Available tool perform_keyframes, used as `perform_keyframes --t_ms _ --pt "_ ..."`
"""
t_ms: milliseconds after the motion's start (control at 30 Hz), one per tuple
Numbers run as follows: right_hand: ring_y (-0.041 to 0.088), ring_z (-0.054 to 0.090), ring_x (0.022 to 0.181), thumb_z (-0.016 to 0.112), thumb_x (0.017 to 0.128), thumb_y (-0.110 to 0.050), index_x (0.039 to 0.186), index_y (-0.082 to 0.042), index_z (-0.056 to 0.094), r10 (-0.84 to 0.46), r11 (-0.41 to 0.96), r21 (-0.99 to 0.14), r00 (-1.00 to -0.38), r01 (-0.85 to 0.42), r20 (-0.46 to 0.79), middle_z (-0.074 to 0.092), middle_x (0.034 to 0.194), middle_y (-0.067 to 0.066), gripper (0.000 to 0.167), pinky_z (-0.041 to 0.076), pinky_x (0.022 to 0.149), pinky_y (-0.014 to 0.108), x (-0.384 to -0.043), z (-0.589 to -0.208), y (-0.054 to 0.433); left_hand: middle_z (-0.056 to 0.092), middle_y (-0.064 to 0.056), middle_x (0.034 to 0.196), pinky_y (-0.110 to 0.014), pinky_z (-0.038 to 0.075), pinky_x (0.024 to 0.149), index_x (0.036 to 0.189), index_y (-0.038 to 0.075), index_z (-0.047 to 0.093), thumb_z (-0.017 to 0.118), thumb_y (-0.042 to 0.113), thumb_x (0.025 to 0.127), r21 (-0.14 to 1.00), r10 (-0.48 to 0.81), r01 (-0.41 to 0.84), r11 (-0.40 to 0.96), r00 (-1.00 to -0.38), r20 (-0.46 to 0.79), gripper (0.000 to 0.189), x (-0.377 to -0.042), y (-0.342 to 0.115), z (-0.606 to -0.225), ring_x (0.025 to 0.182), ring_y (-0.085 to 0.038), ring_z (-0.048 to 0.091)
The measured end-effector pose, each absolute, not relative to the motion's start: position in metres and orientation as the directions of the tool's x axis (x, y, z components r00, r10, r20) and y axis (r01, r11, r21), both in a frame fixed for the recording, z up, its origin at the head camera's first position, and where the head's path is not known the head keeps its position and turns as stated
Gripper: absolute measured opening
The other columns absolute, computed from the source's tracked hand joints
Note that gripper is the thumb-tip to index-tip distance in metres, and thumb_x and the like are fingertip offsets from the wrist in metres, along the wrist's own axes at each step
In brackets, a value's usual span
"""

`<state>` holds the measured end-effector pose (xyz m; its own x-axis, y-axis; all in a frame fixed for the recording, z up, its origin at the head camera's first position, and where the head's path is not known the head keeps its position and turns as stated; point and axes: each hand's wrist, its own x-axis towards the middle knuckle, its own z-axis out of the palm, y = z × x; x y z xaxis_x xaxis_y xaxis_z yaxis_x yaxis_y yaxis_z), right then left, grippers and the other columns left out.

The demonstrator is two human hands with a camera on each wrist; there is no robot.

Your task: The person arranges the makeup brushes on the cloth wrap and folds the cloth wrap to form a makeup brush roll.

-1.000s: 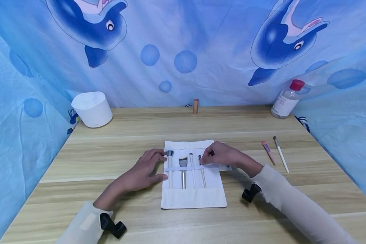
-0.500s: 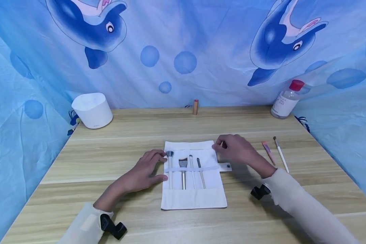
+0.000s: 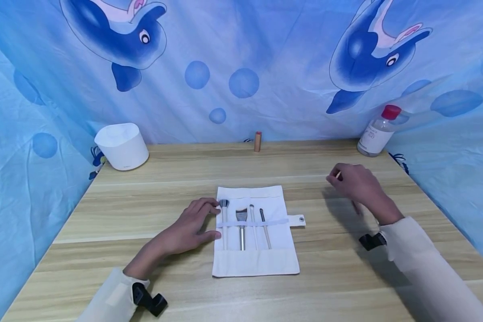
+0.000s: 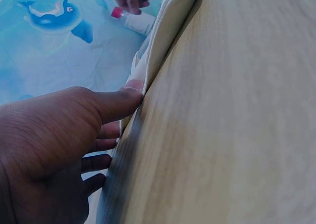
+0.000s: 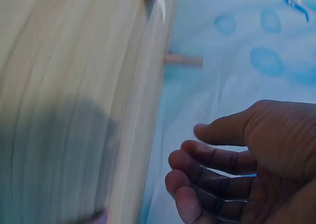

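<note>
A white fabric brush roll [image 3: 255, 263] lies unfolded, with several makeup brushes under its elastic strap. They include a fluffy dark-topped brush [image 3: 224, 204], a wide flat brush [image 3: 242, 216] and a slim dark-tipped brush [image 3: 262, 215]. My left hand [image 3: 187, 227] rests at the roll's left edge; the left wrist view shows the thumb [image 4: 121, 104] touching its border. To the right of the roll, my right hand [image 3: 358, 184] hovers above two loose brushes, mostly hiding them; a pink handle [image 3: 357, 207] shows beneath. Its fingers [image 5: 212, 179] are loosely curled and hold nothing.
A white container [image 3: 122, 147] stands at the back left, a brown tube [image 3: 258, 141] at the back middle, and a red-capped clear bottle [image 3: 375, 136] at the back right. The roll's snap tab [image 3: 297, 220] sticks out rightward. A blue dolphin-print curtain [image 3: 281, 58] surrounds the wooden table.
My right hand has left the slim dark-tipped brush in the roll and moved right, over the loose brushes. My left hand has stayed in place.
</note>
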<state>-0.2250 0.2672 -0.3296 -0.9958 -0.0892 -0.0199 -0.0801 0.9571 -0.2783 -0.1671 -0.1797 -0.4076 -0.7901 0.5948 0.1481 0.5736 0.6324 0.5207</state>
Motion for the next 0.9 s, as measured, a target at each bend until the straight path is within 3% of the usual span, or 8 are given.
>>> perform_keyframes --t_ms 367,633,800,900 --pt "0.027 0.055 0.07 0.063 0.097 -0.024 0.1 0.003 0.072 -0.007 0.988 -0.15 -0.966 0.033 -0.258 0.062 0.082 0.012 0.028 0.045 0.056 0.036 -0.232 -0.337 0.317 0.039 -0.011 0.149 -0.054 0.029 0.111 0.127 0.002 0.055 0.074 0.038 0.091 0.523 0.597 0.572 0.632 -0.79 0.143 0.054 -0.168 -0.179 -0.407 0.139 -0.03 0.033" --pt "0.02 0.055 0.059 0.052 0.104 -0.025 0.067 -0.009 0.067 -0.011 0.981 -0.185 -0.925 0.064 -0.38 0.059 0.061 0.004 0.043 0.041 0.059 0.034 -0.234 -0.346 0.321 0.04 -0.011 0.148 -0.054 0.029 0.11 0.126 0.002 0.056 0.074 0.038 0.091 0.522 0.597 0.576 0.629 -0.788 0.15 0.053 -0.168 -0.18 -0.407 0.138 -0.031 0.033" --pt "0.02 0.054 0.057 0.049 0.105 -0.03 0.067 -0.009 0.064 -0.042 0.974 -0.222 -0.931 0.042 -0.361 0.057 0.059 0.004 0.046 0.041 0.058 0.033 -0.236 -0.346 0.317 0.04 -0.011 0.148 -0.056 0.029 0.11 0.126 0.002 0.056 0.075 0.038 0.091 0.52 0.596 0.58 0.627 -0.787 0.159 0.054 -0.168 -0.18 -0.406 0.138 -0.032 0.033" --pt "0.02 0.055 0.059 0.047 0.105 -0.034 0.077 -0.006 0.066 -0.075 0.961 -0.276 -0.949 0.013 -0.308 0.06 0.063 0.004 0.044 0.043 0.057 0.034 -0.239 -0.345 0.312 0.04 -0.011 0.148 -0.055 0.029 0.11 0.127 0.002 0.056 0.075 0.038 0.091 0.521 0.594 0.574 0.632 -0.791 0.15 0.054 -0.168 -0.18 -0.406 0.139 -0.031 0.033"
